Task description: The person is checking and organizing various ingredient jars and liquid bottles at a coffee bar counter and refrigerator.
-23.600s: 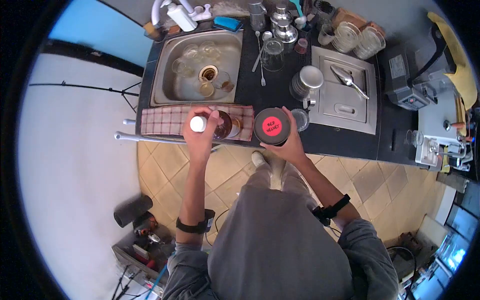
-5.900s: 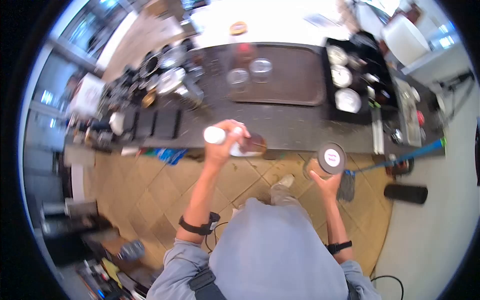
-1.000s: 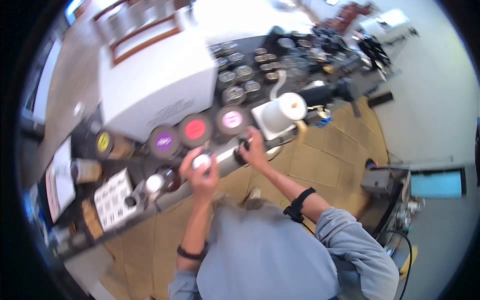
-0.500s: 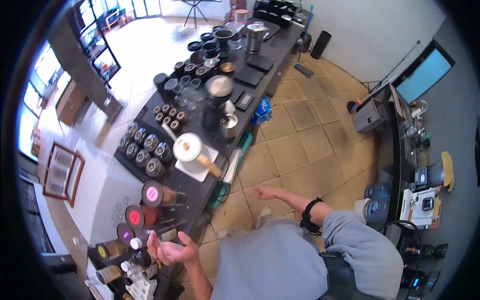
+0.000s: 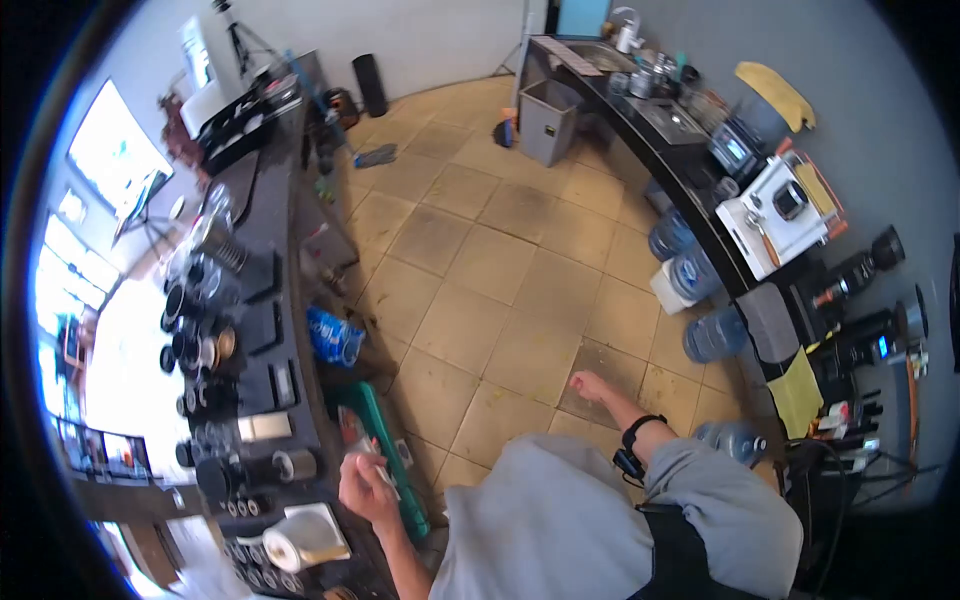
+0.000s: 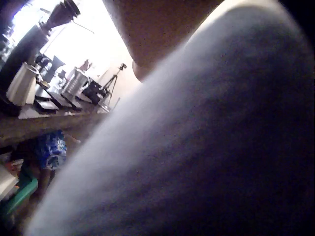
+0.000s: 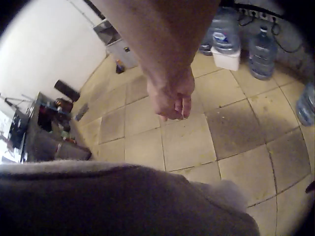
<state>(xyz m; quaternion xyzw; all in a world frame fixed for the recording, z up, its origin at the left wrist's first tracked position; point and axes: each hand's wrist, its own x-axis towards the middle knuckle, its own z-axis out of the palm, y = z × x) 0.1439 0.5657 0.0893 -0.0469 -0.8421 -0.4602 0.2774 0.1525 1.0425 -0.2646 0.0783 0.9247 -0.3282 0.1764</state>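
Observation:
The left hand (image 5: 368, 487) is raised beside the edge of the dark counter (image 5: 290, 235), above a green crate (image 5: 387, 455); its fingers are loosely bent and nothing shows in its grip. My right hand (image 5: 590, 385) hangs over the tiled floor, fingers loosely curled, touching nothing. In the right wrist view the same hand (image 7: 171, 101) hangs down with no object in it. Grey clothing fills most of the left wrist view, where the left hand's fingers cannot be made out. Nearest the left hand on the counter is a white kettle (image 5: 287, 545).
A tiled aisle (image 5: 480, 290) runs between two counters. On the left stand grinders, scales and a blue bag (image 5: 335, 337) beside the counter. To the right are large water bottles (image 5: 715, 335), a coffee machine and a sink (image 5: 600, 57). A grey bin (image 5: 549, 122) stands at the far end.
Both hands held a bottle and a lidded jar earlier; these are out of them now. The view has swung from the jars on the counter to the aisle, and the left hand has lowered its spread fingers.

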